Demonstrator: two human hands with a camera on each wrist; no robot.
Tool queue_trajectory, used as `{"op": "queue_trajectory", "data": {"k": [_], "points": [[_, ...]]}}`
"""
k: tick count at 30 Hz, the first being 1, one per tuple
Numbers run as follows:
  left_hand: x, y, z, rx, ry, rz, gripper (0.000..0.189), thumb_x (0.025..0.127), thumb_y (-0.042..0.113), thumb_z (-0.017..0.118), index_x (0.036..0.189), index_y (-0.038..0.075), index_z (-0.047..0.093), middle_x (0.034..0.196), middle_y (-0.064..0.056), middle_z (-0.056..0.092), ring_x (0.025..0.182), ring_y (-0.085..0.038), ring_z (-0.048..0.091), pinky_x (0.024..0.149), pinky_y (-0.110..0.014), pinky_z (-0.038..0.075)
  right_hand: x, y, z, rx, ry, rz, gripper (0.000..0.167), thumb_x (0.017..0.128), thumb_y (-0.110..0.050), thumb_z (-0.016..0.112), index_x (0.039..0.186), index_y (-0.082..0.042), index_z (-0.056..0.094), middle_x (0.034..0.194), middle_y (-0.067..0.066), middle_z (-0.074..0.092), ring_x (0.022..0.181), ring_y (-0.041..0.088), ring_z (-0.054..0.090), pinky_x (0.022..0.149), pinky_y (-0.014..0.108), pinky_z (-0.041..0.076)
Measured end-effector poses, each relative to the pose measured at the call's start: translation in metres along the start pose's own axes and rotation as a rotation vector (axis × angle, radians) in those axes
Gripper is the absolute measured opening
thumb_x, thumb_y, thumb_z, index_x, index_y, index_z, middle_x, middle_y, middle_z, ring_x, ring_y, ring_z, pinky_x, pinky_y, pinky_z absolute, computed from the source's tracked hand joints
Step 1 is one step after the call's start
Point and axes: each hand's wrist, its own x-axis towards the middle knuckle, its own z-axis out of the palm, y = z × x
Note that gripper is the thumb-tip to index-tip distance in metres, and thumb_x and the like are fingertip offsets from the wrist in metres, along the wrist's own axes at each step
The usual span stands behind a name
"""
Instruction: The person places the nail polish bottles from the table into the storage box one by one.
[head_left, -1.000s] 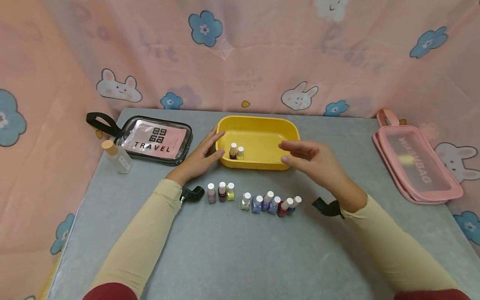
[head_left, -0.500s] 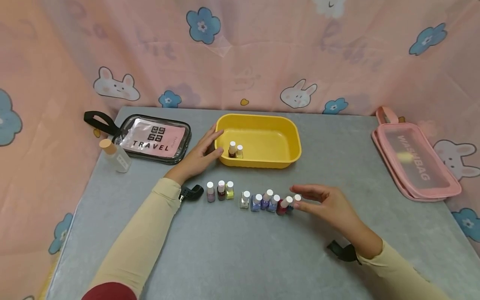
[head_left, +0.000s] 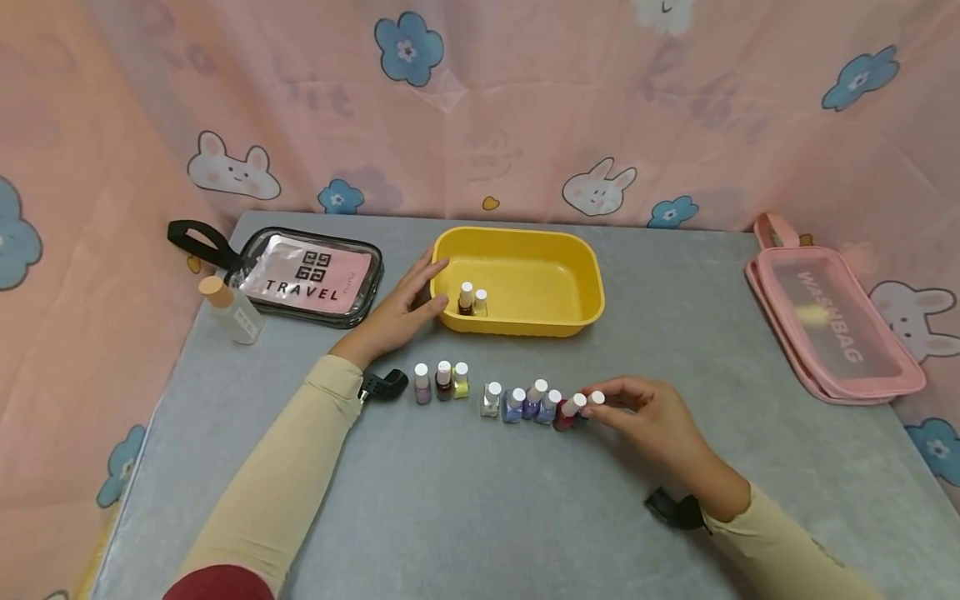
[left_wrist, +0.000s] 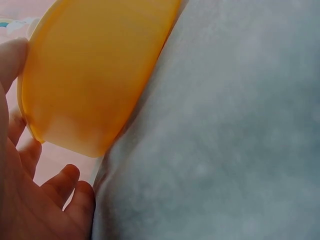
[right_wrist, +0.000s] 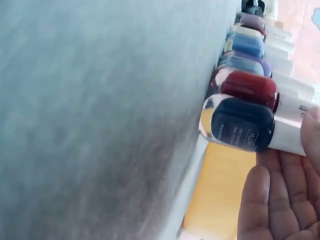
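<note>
My right hand point(head_left: 658, 421) is at the right end of a row of nail polish bottles, its thumb and fingers pinching the white cap of a dark blue nail polish bottle point(right_wrist: 242, 125). Right beside that bottle stands a red nail polish point(right_wrist: 250, 91). Several blue, purple and clear ones, such as a clear nail polish point(head_left: 491, 402), continue the row leftward. My left hand point(head_left: 390, 323) rests against the left end of a yellow tub point(head_left: 517, 327), fingers spread and loosely extended along its side. Two nail polish bottles point(head_left: 467, 302) stand inside the tub's left front corner.
Left of the row stand three more bottles, including a yellow nail polish point(head_left: 461, 381). A clear travel pouch point(head_left: 307, 279) and a bottle with a tan cap point(head_left: 232, 312) lie at the back left. On the right lies a pink wash bag point(head_left: 836, 325).
My right hand has moved from the tub's right end down toward me to the bottle row, and its fingers have closed on the dark blue bottle's cap. My left hand has stayed at the tub.
</note>
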Motion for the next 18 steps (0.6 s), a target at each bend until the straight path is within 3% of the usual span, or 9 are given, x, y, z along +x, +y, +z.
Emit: {"op": "queue_trajectory", "data": {"k": [8, 11, 15, 18], "points": [[0.003, 0.001, 0.000, -0.006, -0.002, -0.001, 0.064, 0.112, 0.031, 0.056, 0.169, 0.022, 0.030, 0.178, 0.003, 0.000, 0.162, -0.018, 0.000, 0.129, -0.054, 0.006, 0.001, -0.010, -0.002, -0.095, -0.006, -0.094, 0.017, 0.084, -0.006, 0.090, 0.099, -0.010, 0.084, 0.096, -0.006, 0.079, 0.092, 0.009, 0.072, 0.084, 0.025, 0.059], [0.005, 0.001, 0.000, -0.003, -0.002, 0.000, 0.064, 0.111, 0.033, 0.057, 0.169, 0.022, 0.030, 0.179, 0.002, 0.000, 0.162, -0.018, 0.001, 0.128, -0.054, 0.007, 0.002, -0.018, -0.011, -0.133, -0.037, -0.030, 0.014, 0.087, -0.011, 0.089, 0.100, -0.012, 0.083, 0.096, -0.007, 0.079, 0.094, 0.014, 0.072, 0.081, 0.031, 0.060], [0.005, 0.001, 0.000, 0.005, 0.000, -0.003, 0.065, 0.111, 0.036, 0.056, 0.169, 0.023, 0.031, 0.179, 0.001, 0.000, 0.162, -0.019, 0.001, 0.128, -0.056, 0.007, 0.007, -0.037, -0.030, -0.220, -0.113, 0.099, 0.017, 0.091, -0.024, 0.087, 0.105, -0.015, 0.084, 0.101, -0.006, 0.079, 0.104, 0.023, 0.070, 0.088, 0.044, 0.060], [0.002, 0.000, 0.000, 0.006, 0.002, -0.012, 0.065, 0.111, 0.036, 0.057, 0.169, 0.024, 0.031, 0.179, 0.003, 0.000, 0.162, -0.018, 0.001, 0.128, -0.056, 0.007, 0.017, -0.051, -0.044, -0.260, -0.121, 0.127, 0.022, 0.093, -0.030, 0.085, 0.108, -0.014, 0.083, 0.104, -0.004, 0.079, 0.106, 0.026, 0.068, 0.090, 0.047, 0.058]]}}
